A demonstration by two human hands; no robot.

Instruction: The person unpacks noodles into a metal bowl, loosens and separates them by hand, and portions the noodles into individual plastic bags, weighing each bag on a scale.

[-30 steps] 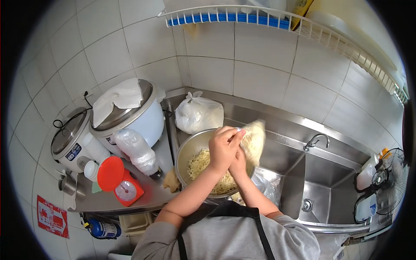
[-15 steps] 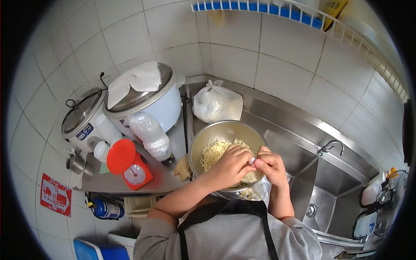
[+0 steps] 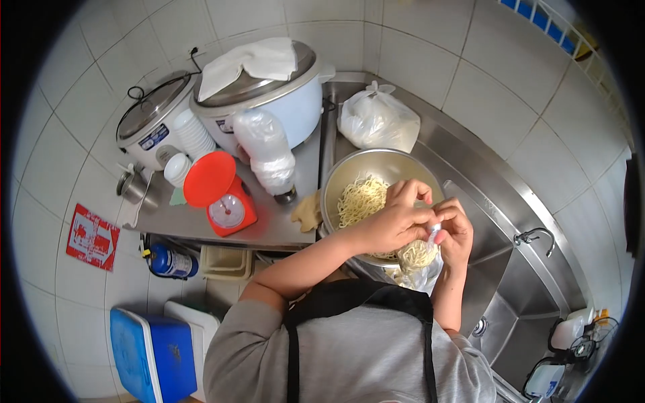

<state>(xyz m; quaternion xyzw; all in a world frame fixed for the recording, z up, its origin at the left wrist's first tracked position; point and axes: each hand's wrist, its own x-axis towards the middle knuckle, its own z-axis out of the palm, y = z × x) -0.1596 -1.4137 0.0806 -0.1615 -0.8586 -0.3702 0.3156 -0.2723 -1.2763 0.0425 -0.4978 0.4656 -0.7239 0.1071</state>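
A small clear plastic bag of noodles [image 3: 418, 255] hangs by its twisted neck from my two hands, over the right front rim of a steel bowl [image 3: 336, 168]. My left hand [image 3: 408, 213] is pinched on the neck, with its index finger raised. Right beside it, my right hand [image 3: 455, 232] has its fingers closed on the same neck. Loose noodles [image 3: 363, 199] lie in the bowl. Below the bowl's front edge, more clear plastic bags [image 3: 423, 277] are partly hidden behind the hands and the held bag.
Left of the bowl are a cloth [image 3: 308, 211], a red scale [image 3: 232, 209], a plastic-wrapped bottle [image 3: 265, 151], stacked cups [image 3: 193, 134] and two rice cookers [image 3: 269, 91]. A knotted white bag [image 3: 377, 119] sits behind the bowl. The sink [image 3: 527, 289] lies right.
The noodle bag, swung up to the right of the hands a second ago, now hangs below them. The hands have come together at its neck. The view has turned left and down.
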